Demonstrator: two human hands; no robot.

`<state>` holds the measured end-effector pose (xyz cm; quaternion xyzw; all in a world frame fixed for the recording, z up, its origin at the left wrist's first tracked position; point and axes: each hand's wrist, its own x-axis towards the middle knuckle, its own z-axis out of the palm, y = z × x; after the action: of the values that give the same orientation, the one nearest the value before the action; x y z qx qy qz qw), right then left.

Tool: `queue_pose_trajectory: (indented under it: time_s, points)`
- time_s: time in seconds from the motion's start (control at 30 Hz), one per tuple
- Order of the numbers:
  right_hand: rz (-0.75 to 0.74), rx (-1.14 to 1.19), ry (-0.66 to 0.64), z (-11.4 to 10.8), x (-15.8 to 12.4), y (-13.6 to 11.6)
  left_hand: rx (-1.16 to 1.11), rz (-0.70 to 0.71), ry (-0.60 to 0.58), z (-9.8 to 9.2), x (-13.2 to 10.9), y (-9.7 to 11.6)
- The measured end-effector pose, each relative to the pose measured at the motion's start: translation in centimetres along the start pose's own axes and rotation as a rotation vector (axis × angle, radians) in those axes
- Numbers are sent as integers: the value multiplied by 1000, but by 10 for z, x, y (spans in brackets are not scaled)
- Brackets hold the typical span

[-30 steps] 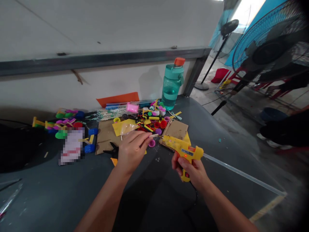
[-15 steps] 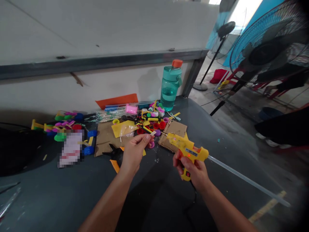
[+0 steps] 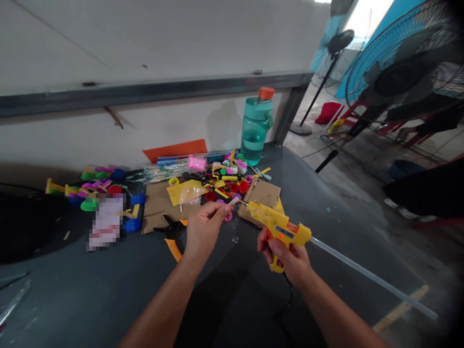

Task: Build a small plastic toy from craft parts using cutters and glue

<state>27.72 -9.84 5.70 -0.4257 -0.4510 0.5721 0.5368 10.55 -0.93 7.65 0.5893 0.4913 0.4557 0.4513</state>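
Between the thumb and fingers of my left hand (image 3: 207, 226) is a short pale stick (image 3: 234, 201), its free end pointing right. My right hand (image 3: 284, 256) is wrapped round the handle of a yellow glue gun (image 3: 281, 224) with a small red light lit. The gun's metal nozzle is at the stick's tip; whether they touch I cannot tell. A long translucent glue stick (image 3: 373, 275) runs out of the gun's back. Behind my left hand lie orange-handled pliers (image 3: 173, 247), partly hidden by the wrist.
Coloured bottle caps (image 3: 235, 187) and craft pieces crowd the back of the grey table (image 3: 90, 299). Cardboard (image 3: 155, 210) lies left of my hands, another piece (image 3: 263, 193) behind the gun. A teal bottle (image 3: 253, 135) stands at the back. A fan (image 3: 398, 77) stands right; a person sits beyond it.
The glue gun has shifted slightly left, bringing its nozzle to the pale stick. My left hand has moved a little right, and more of the stick shows.
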Motion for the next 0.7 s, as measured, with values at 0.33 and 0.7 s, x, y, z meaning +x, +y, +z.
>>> queue_pose_trajectory:
  time_s: [0.33,0.7]
  points:
    - [6,2,13,1,1,0,78,122,0,-2,-1,-1]
    - [-2,9,29,0,6,-3,103,187,-16,-3,1,1]
